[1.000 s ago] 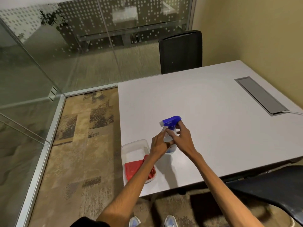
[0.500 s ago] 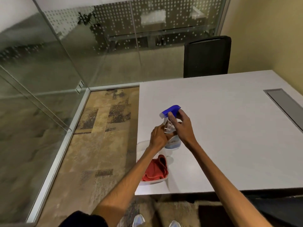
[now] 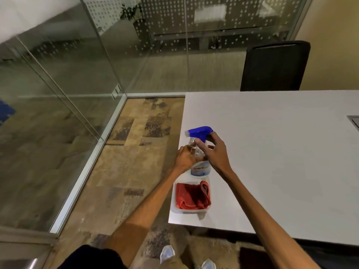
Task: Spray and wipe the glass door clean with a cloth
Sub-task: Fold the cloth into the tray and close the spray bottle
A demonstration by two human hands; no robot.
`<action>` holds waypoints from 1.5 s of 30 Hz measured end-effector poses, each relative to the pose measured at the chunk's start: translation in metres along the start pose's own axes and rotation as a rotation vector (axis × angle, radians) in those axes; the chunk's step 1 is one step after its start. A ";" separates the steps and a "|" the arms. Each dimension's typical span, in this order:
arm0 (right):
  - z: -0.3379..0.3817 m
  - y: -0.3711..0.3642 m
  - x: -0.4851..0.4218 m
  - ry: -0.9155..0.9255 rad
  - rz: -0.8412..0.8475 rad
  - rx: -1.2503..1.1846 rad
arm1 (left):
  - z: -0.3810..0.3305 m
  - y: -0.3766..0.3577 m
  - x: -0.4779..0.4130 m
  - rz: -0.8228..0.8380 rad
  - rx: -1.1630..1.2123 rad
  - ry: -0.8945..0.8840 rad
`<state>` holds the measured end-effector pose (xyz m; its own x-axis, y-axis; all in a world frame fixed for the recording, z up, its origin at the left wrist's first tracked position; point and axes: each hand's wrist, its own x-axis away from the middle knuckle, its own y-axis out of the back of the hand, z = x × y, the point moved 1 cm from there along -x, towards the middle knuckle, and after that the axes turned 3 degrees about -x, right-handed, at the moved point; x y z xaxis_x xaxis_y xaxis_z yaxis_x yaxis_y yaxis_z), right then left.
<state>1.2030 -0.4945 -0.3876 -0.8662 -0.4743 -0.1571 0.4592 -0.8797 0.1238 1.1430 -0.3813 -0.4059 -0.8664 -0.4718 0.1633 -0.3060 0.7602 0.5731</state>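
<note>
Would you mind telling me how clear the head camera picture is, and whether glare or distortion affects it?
Head view: wide-angle bending curves the table edge and the glass wall frames; the glass carries soft reflections and a dotted pattern, so the room beyond looks hazy; the upper left corner is smeared; the spray bottle, both hands and the red cloth are reasonably sharp, under warm, even light.

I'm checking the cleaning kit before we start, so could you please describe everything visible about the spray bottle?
The spray bottle stands upright near the white table's left edge, just beyond the clear tray holding a red cloth. It looks like clear plastic, with a blue trigger head and a pale nozzle pointing left, and a white-and-blue label, its text blurred. The left hand grips its body; the right hand is at its neck.
</note>
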 end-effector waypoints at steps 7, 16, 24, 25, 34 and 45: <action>-0.031 -0.011 0.000 0.018 0.163 0.259 | 0.032 0.003 0.003 0.096 -0.017 -0.040; -0.054 -0.025 0.007 0.013 0.164 0.299 | 0.066 -0.006 -0.002 0.068 0.084 0.134; -0.064 -0.037 0.013 -0.036 0.168 0.308 | 0.086 -0.019 -0.008 0.031 0.158 0.184; -0.064 -0.039 0.012 -0.043 0.166 0.313 | 0.087 -0.020 -0.010 0.037 0.170 0.190; -0.073 -0.057 0.002 -0.137 0.160 0.404 | 0.144 -0.051 -0.044 -0.007 0.215 0.205; -0.098 -0.054 0.015 -0.179 0.222 0.532 | 0.119 -0.033 -0.017 -0.151 0.267 0.282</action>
<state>1.1844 -0.4573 -0.4929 -0.8016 -0.5909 0.0908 0.5118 -0.5998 0.6151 1.1209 -0.3456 -0.5230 -0.6735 -0.6624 0.3282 -0.5447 0.7448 0.3854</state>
